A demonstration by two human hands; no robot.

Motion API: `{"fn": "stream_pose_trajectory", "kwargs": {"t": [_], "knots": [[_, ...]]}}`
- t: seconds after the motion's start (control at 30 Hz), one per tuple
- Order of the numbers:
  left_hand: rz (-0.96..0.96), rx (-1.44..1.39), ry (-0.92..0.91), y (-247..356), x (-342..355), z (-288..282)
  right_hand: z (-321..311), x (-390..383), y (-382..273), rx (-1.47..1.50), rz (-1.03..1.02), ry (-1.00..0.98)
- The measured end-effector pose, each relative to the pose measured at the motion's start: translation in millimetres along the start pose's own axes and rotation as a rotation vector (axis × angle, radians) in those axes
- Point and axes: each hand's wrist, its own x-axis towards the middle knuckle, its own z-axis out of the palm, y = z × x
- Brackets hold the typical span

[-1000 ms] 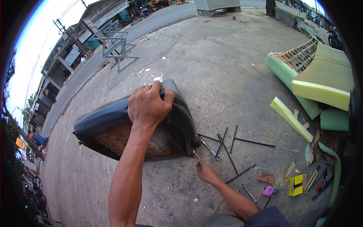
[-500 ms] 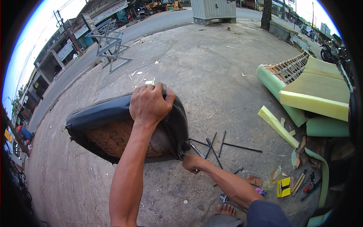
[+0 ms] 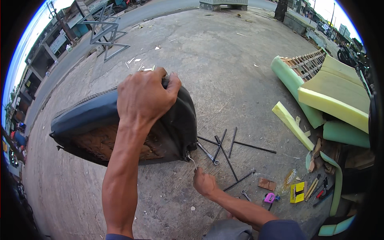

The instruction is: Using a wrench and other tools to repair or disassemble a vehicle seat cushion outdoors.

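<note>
A black upholstered seat cushion [image 3: 86, 110] stands tilted on the concrete, its worn brown underside facing me. My left hand [image 3: 146, 94] is closed over its upper edge and holds it up. Low on the right, my right hand [image 3: 205, 183] is closed around the end of a thin, silvery metal tool [image 3: 194, 162]. The tool's bent far end meets the cushion's lower right corner; its exact kind is too small to make out. Beside that corner a combination wrench [image 3: 208, 153] lies on the ground, next to several black metal rods [image 3: 228, 162].
On the right lie a pink tape measure [image 3: 269, 197], a yellow box [image 3: 297, 192], pliers [image 3: 322, 191] and a small wrench [image 3: 245, 195]. Yellow and green foam pieces [image 3: 332, 108] are heaped beyond them. A grey metal frame [image 3: 105, 34] stands far left, near the road.
My right hand has drawn down from the cushion's corner, so the thin tool now shows between them. My left hand keeps its grip on the cushion. The whole view has shifted slightly.
</note>
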Motion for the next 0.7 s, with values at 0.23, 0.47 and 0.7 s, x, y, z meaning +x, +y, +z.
{"fn": "stream_pose_trajectory", "kwargs": {"t": [0.23,0.47,0.7], "knots": [[0.116,0.081,0.297,6.6,-23.6,4.2,81.7,53.5,74.4,0.005,-0.279,0.240],[0.023,0.081,0.173,9.4,-19.6,4.1,56.6,31.7,52.6,0.323,0.042,0.456],[0.037,0.067,0.245,2.8,-21.2,9.5,-61.9,21.0,-24.4,0.247,0.174,-0.281]]}}
